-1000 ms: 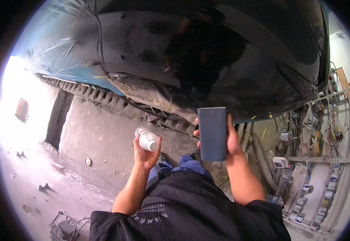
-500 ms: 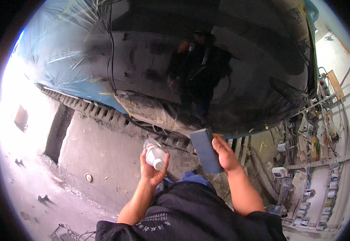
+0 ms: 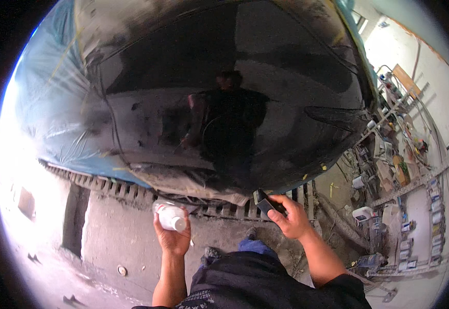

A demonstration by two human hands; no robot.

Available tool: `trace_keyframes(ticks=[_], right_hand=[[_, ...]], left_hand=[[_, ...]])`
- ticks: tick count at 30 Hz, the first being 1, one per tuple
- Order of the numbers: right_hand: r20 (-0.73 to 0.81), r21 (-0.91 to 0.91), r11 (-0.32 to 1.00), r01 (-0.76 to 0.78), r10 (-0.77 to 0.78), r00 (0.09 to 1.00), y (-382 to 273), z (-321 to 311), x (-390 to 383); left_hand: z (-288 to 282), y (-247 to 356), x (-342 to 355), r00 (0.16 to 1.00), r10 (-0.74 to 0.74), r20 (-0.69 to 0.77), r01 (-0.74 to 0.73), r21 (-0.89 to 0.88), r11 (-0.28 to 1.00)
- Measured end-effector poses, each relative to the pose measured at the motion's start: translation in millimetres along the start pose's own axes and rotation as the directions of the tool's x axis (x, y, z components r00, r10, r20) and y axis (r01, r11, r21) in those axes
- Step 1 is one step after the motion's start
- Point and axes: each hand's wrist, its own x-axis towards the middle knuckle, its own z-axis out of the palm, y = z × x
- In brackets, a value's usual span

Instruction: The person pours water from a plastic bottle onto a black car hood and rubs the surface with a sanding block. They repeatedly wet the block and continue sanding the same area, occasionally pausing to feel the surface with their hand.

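Observation:
My left hand (image 3: 172,241) is wrapped round a clear plastic bottle (image 3: 167,213), its white cap toward me. In my right hand (image 3: 292,220) is a dark rectangular sanding block (image 3: 267,203), seen nearly end-on, with my thumb along its side. Both hands are in front of me at the near edge of a glossy black car panel (image 3: 183,129). The sanding block is close to the panel's lower edge; I cannot tell whether it touches. My reflection shows in the panel.
Bluish masking film (image 3: 54,123) covers the car's left side. A slotted floor grate (image 3: 224,210) runs beneath its near edge. At right stands a metal rack (image 3: 415,188) with cans and tools, and a thick hose (image 3: 338,221) lies near it. The concrete floor (image 3: 116,221) stretches left.
My left hand has shifted left and down with the bottle. My right hand has turned the sanding block from its broad face to its narrow end. The whole view has shifted.

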Motion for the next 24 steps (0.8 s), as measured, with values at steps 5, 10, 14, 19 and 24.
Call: trace_keyframes(ticks=[5, 10, 14, 19, 24], right_hand=[[-0.104, -0.404, 0.822, 0.401, -0.477, 0.873, 18, -72, 41], [-0.030, -0.663, 0.565, 0.492, -0.676, 0.736, 24, -158, 104], [0.050, -0.720, 0.395, 0.571, -0.791, 0.610, 19, -211, 161], [0.131, -0.725, 0.290, 0.625, -0.833, 0.537, 10, -235, 225], [0.193, -0.701, 0.221, 0.678, -0.856, 0.479, -3, -240, 259]], left_hand=[[61, -3, 42, 0.969, 0.154, 0.191, -0.160, 0.013, 0.987], [143, 1, 94, 0.760, 0.213, 0.615, -0.369, 0.138, 0.919], [251, -38, 114, 0.747, 0.354, 0.563, -0.557, 0.239, 0.795], [342, -67, 136, 0.611, 0.377, 0.696, -0.718, 0.288, 0.633], [393, -107, 155, 0.531, 0.340, 0.776, -0.758, 0.256, 0.599]])
